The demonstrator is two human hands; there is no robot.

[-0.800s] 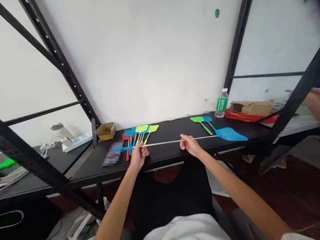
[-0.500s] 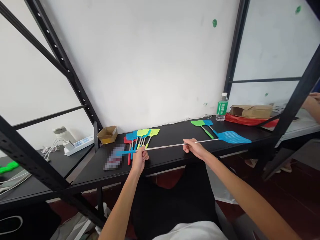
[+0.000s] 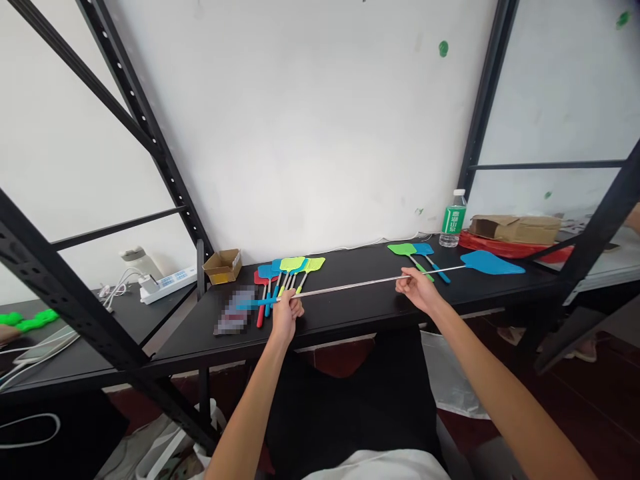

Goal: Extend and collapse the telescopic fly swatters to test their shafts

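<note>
A blue fly swatter with a long thin metal rod [image 3: 350,287] lies across in front of me above the table, its blue mesh head [image 3: 493,262] to the right. My left hand [image 3: 287,313] is closed round the rod beside its blue handle [image 3: 255,304]. Farther right, my right hand [image 3: 417,288] pinches the rod between thumb and fingers, short of the head. Beyond my left hand lie several fly swatters in yellow-green [image 3: 293,264], blue and red. Behind my right hand are a green fly swatter [image 3: 401,249] and a second blue one [image 3: 440,272].
The black table [image 3: 345,320] runs along a white wall between black metal posts. On it stand an open cardboard box [image 3: 223,268] and a water bottle [image 3: 453,220]. A blurred-out flat item [image 3: 235,313] lies at left. Past the left post is a power strip [image 3: 170,283].
My right hand and the swatter head have moved right, away from my left hand. The rod between handle and head looks longer. The view has shifted slightly.
</note>
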